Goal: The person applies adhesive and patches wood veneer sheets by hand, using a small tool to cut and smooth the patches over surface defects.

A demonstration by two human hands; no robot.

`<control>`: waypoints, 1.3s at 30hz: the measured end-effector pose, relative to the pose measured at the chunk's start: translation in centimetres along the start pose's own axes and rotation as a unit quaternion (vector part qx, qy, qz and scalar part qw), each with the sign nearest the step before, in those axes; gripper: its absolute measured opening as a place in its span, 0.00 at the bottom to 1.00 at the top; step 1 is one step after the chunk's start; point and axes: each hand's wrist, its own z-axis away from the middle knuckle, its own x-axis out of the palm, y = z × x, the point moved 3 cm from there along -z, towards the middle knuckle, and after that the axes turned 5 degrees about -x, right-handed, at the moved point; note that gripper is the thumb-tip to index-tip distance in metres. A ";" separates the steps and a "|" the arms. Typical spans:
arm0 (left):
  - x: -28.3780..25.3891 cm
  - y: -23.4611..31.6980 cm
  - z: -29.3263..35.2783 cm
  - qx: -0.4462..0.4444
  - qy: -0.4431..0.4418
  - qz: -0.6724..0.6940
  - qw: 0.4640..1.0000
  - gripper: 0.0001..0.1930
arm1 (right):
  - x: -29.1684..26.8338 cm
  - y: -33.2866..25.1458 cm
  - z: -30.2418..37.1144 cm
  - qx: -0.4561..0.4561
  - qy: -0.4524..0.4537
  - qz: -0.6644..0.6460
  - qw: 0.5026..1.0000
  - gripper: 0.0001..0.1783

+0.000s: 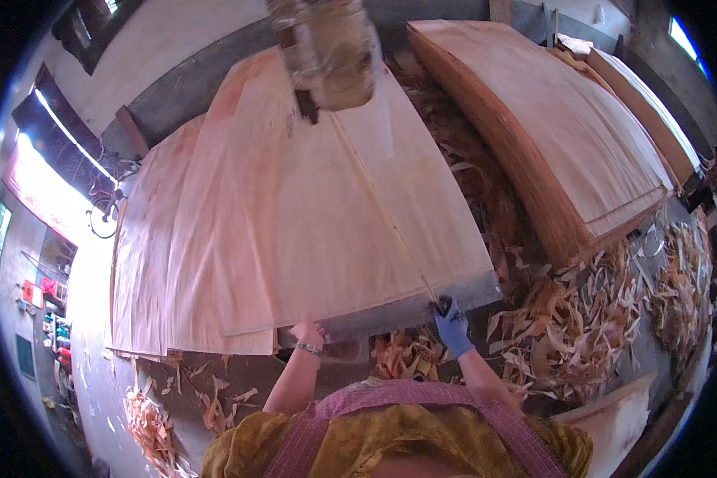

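Blue-gloved, your right hand (452,323) was clenched on the near end of a long thin stick (381,203) running across pale veneer sheets (327,239) on the grey table (478,295). Your bare left hand (309,333) was at the sheets' front edge; couldn't tell whether it gripped. Stick looked light, fairly stiff, end-hold fine. Veneer seemed thin, floppy, split-prone: edges wanted a broad, flat two-handed hold.

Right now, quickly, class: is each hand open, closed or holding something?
Left hand: at the near edge of the veneer sheet; open or closed cannot be told.
Right hand: closed on a long thin stick.
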 end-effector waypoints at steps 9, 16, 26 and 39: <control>-3.1 2.1 -1.0 -0.042 -0.003 0.148 0.988 0.11 | 0.0 -0.8 -5.9 0.047 -0.132 0.186 0.972 0.53; -5.5 1.9 -4.4 0.039 -0.070 0.156 0.985 0.08 | 0.7 -0.8 -7.5 0.003 -0.118 0.229 0.966 0.58; -13.6 9.0 -8.8 0.120 -0.057 0.203 0.970 0.09 | 7.9 -7.7 0.7 -0.032 -0.193 0.262 0.945 0.51; -15.8 7.7 -8.7 0.062 -0.045 0.212 0.974 0.06 | 14.7 -16.7 3.7 -0.085 -0.247 0.055 0.964 0.30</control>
